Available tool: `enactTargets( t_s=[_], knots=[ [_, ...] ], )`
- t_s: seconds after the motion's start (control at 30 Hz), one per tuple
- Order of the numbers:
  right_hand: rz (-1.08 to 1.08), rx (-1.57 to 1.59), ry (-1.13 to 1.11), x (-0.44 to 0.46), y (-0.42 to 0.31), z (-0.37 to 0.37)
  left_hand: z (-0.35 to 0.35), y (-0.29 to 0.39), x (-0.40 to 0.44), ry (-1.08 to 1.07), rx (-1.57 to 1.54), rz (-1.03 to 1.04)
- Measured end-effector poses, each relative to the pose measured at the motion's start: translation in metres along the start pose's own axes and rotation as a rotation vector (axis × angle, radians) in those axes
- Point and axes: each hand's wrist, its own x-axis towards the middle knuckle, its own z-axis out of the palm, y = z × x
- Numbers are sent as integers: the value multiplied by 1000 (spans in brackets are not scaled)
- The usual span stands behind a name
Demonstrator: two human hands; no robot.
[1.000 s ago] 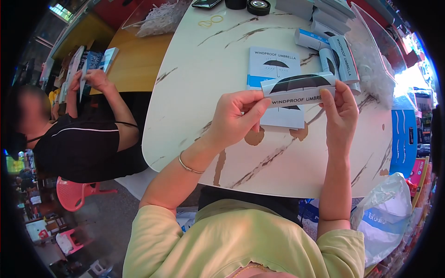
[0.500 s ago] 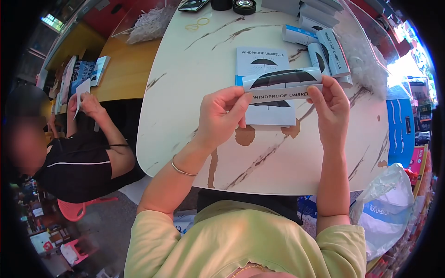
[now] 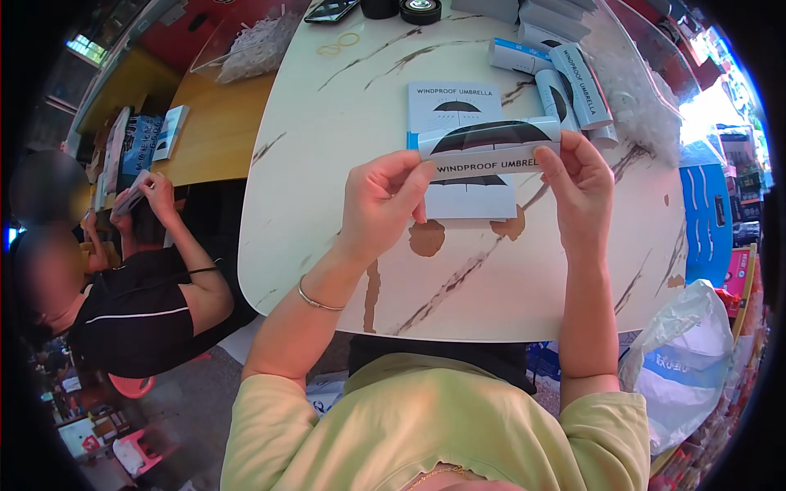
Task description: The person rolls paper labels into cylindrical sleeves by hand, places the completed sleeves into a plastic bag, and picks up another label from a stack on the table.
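Between my two hands is a glossy sheet curled into a roll, a printed umbrella sleeve [image 3: 491,143] with a black umbrella and the words "WINDPROOF UMBREL…" showing. My left hand [image 3: 383,200] pinches its left end between thumb and fingers. At the right end my right hand [image 3: 580,184] grips it the same way, the thumb covering the last letters. Beneath the roll, flat on the table, lies a stack of matching umbrella sheets [image 3: 453,96], partly hidden by the roll. Whether the roll touches the stack I cannot tell.
Several finished-looking rolls [image 3: 580,82] lie at the back right beside a clear plastic bin [image 3: 630,114]. Yellow rubber bands [image 3: 338,45] and a phone [image 3: 331,10] are at the back left of the marble-patterned table [image 3: 327,164]. A co-worker [image 3: 147,303] sits at left, handling a sheet.
My hands keep the same grip on the roll. The whole view has shifted slightly, moving the table leftward and up. At left, the co-worker's hands have changed position and their sheet is now tilted.
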Motion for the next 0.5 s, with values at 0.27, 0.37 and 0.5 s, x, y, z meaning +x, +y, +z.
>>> enactTargets(
  t_s=[0.27, 0.37, 0.5],
  knots=[
    [15, -2, -2, -1, -1, 0, 0, -2, 0, 6, -16, 11],
    [14, -6, -8, -1, -2, -1, 0, -3, 0, 5, -24, 12],
    [16, -4, -16, -1, -1, -1, 0, -3, 0, 13, -9, 12]
  ],
)
